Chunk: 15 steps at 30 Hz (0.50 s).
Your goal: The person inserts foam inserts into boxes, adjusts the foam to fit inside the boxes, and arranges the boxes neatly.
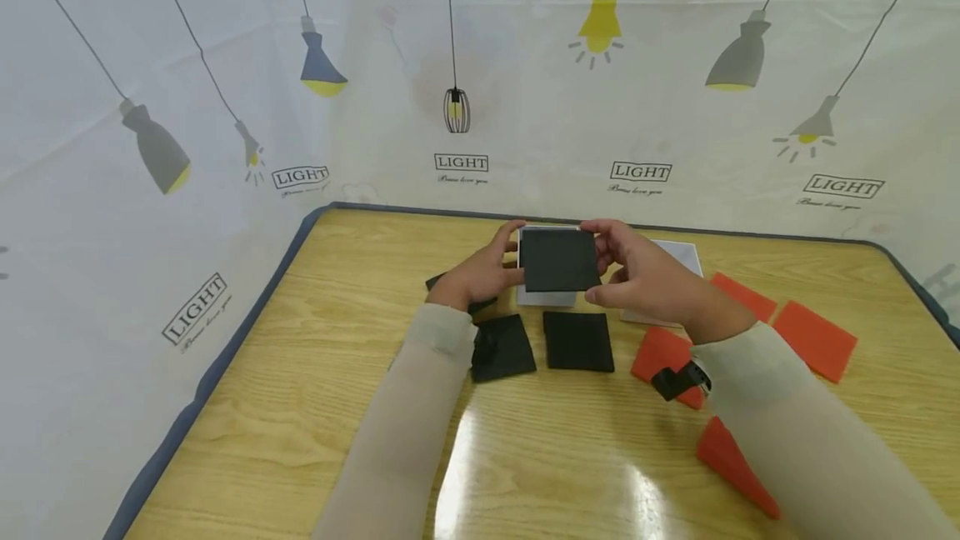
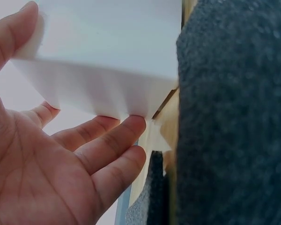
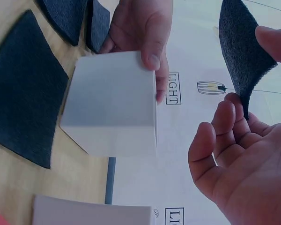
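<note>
My left hand (image 1: 476, 273) grips a white box (image 3: 110, 93) standing on the table, its thumb on one face and its fingers on another. My right hand (image 1: 656, 277) pinches a thin black scouring pad (image 1: 561, 261) between thumb and fingers. Seen from the head, this square pad hangs in front of the box and hides most of it. The right wrist view shows the pad (image 3: 243, 47) bent and apart from the box. Two black pads (image 1: 578, 342) lie flat nearer me, and another is partly hidden under the left hand.
A second white box (image 1: 682, 255) stands behind the right hand. Several red pads (image 1: 815, 340) are spread over the right side of the wooden table (image 1: 300, 407). A white curtain (image 1: 525, 48) printed with lamps surrounds the table's far and left edges.
</note>
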Each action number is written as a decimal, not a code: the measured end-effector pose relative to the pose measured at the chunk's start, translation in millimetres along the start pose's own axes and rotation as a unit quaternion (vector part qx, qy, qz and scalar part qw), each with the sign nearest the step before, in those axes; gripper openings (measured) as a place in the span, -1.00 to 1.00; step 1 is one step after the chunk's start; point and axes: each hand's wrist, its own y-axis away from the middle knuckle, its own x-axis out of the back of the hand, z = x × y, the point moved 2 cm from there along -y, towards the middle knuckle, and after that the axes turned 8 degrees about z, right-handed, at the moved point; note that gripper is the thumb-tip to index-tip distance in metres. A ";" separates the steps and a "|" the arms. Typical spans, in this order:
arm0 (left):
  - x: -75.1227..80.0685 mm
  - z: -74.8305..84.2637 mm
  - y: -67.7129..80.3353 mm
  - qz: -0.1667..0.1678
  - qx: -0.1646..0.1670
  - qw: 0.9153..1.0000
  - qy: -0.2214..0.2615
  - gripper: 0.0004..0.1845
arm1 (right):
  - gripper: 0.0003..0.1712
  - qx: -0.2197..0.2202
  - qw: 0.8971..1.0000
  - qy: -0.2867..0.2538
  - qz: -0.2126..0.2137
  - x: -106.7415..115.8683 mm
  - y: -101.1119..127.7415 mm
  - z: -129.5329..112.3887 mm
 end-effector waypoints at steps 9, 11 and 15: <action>-0.3 1.7 1.9 0.011 0.008 1.000 0.007 0.07 | 0.01 0.004 1.000 0.025 0.006 6.8 -20.8 -5.6; -0.2 1.0 2.1 0.016 0.012 1.000 0.008 0.10 | 0.01 0.000 0.999 0.034 0.008 7.6 -25.2 -7.1; 0.1 -0.7 2.0 0.017 0.018 1.000 0.001 0.11 | 0.00 -0.012 0.998 0.062 0.006 8.6 -32.4 -8.9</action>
